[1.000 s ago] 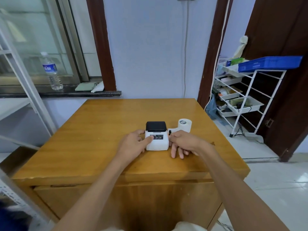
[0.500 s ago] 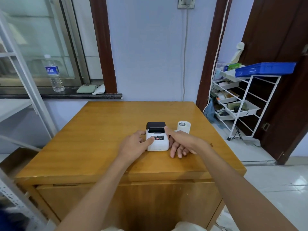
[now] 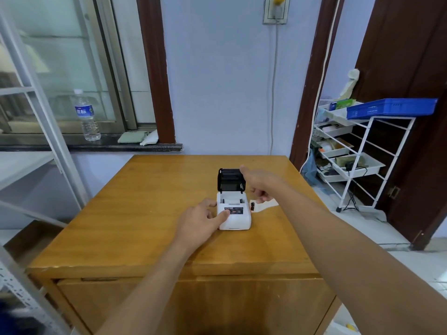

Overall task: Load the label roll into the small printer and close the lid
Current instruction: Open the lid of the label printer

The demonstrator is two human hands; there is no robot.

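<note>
Left hand [image 3: 202, 220] flat against the left side of the small label printer [image 3: 234, 215], thumb pressed on its front panel, fingers spread loosely: I judge it is there to pin the body to the table [image 3: 135, 213] so it does not tip while the lid swings. Black lid [image 3: 231, 178] stands upright at the back, compartment open; I see no roll inside. Right hand [image 3: 260, 183] at the lid's right top corner, index finger out on the edge, other fingers curled under, gripping nothing that I can tell. Label roll [image 3: 266, 206] lies on the table just right of the printer, mostly hidden beneath that hand; only a white strip shows. Against half a second ago: lid was down, now raised; right hand has risen off the table to the lid.
</note>
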